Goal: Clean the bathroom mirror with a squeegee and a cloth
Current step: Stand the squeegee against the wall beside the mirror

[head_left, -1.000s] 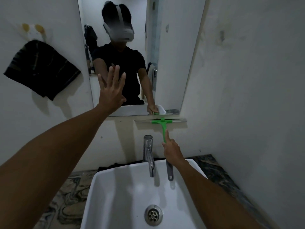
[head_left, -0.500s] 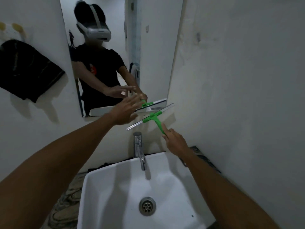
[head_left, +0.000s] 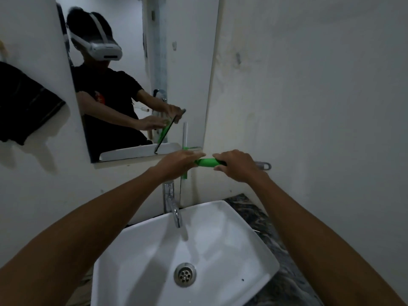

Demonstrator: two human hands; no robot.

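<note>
The mirror [head_left: 187,62] hangs on the white wall above the basin. In front of its lower right corner is a green squeegee [head_left: 207,162], its handle level and its blade standing upright. My right hand [head_left: 238,165] is closed around the handle; the grey hanging loop sticks out past it to the right. My left hand [head_left: 176,162] lies flat with straight fingers over the squeegee's head, hiding the middle of the blade. A dark cloth [head_left: 24,102] hangs on the wall left of the mirror, far from both hands.
A white square basin [head_left: 231,228] with a metal drain [head_left: 185,274] sits below my arms. The chrome tap [head_left: 173,204] rises at its back edge, just under my left wrist. A dark marbled counter [head_left: 249,202] surrounds the basin. A white wall stands close on the right.
The squeegee turned from blade level and handle down to blade upright and handle level. My left hand dropped from the mirror glass onto the squeegee's head. My view shifted right.
</note>
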